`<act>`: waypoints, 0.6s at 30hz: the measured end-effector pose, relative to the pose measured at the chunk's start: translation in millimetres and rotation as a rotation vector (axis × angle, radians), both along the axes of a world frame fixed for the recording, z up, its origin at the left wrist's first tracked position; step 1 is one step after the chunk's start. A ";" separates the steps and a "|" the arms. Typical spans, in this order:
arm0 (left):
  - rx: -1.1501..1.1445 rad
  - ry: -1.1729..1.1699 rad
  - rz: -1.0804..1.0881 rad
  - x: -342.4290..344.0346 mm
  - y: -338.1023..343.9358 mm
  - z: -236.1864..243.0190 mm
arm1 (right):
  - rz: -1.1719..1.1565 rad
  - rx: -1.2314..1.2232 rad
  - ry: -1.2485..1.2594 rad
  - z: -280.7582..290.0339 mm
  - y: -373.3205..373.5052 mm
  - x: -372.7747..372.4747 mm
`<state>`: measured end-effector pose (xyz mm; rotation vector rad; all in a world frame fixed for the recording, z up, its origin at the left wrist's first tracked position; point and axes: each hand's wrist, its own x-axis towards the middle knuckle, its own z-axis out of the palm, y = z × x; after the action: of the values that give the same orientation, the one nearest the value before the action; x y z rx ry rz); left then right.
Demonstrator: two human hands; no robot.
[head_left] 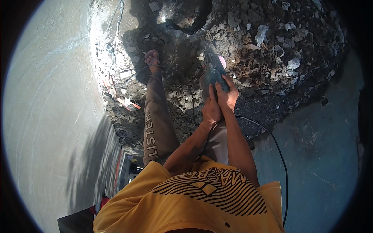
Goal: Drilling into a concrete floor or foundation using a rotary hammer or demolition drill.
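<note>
Both my hands grip a long teal power tool (214, 66), shaped like a hammer drill, that points away from me toward the broken ground. My left hand (211, 110) is closed round its rear end. Just ahead and to the right, my right hand (228, 95) wraps the tool's right side, touching the left one. The tool's front tip is dim in shadow, so I cannot tell whether it touches the ground. Beyond it lies a dark round hollow (194, 21) in the soil. A pink patch shows beside the tool's body, too small to name.
Rubble (268, 50) and broken chunks cover the ground ahead and right. A pale wall (50, 105) rises on the left, a bluish surface (314, 151) lies right. A black cable (280, 155) curves past my right arm. My sandalled left foot (152, 58) stands on the rubble.
</note>
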<state>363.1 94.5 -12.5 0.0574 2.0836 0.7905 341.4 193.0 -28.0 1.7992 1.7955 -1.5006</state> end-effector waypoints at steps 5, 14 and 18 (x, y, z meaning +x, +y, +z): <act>0.000 -0.006 0.001 0.5 0.3 1.1 | 0.000 -0.006 0.005 0.5 1.1 1.1; -0.003 0.036 -0.037 1.8 1.4 0.8 | 0.005 0.038 0.024 -3.7 2.0 5.4; -0.010 0.010 -0.028 1.4 1.3 -0.2 | 0.003 0.029 0.019 -2.2 2.0 4.4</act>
<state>364.4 95.7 -12.7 0.0845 2.0915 0.7642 345.8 195.0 -30.3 1.8010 1.8375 -1.5025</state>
